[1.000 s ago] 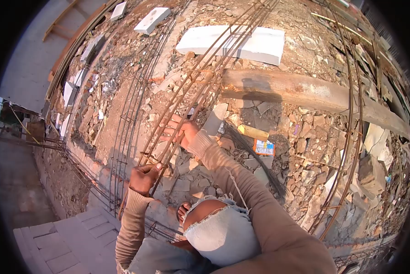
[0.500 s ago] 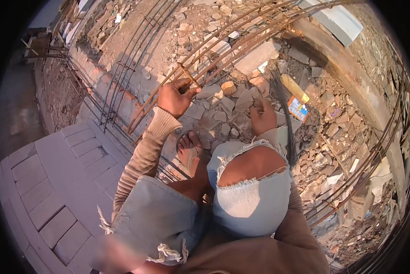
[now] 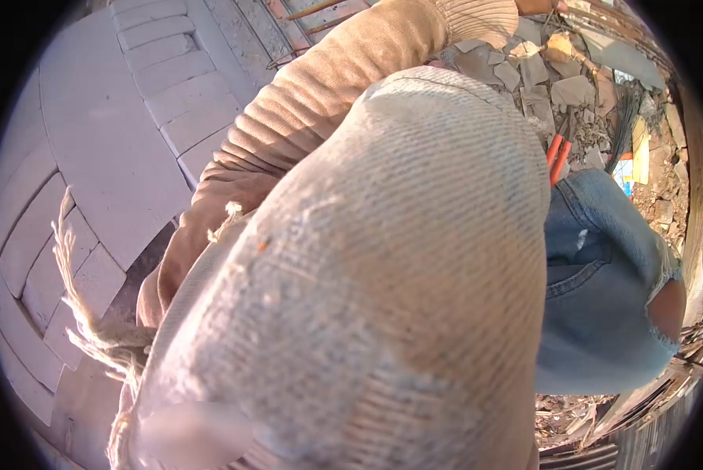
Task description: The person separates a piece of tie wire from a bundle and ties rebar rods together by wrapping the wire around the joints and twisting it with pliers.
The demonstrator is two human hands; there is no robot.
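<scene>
At the top edge, only a sliver of my left hand (image 3: 538, 6) shows beyond the ribbed tan cuff, close to rusty rods (image 3: 621, 27); its fingers are mostly cut off. My right hand is not visible. Two red-orange handles (image 3: 556, 159) stick up beside the large denim-covered knee (image 3: 383, 258), over broken rubble (image 3: 571, 92); whatever they join is hidden. Dark thin wires (image 3: 625, 121) lie right of the rubble, near a yellow piece (image 3: 640, 149) and a blue-and-orange packet (image 3: 624, 172).
Grey blocks (image 3: 167, 70) and a smooth slab (image 3: 93, 117) fill the left side. More rusty bars (image 3: 320, 9) cross the top. A long timber (image 3: 696, 196) runs down the right edge, with the other denim leg (image 3: 602, 313) beside it.
The view has dropped and moved close to the knee, which now covers much of it. My right hand has gone out of sight, my left hand is nearly out of frame, and red-orange handles have appeared.
</scene>
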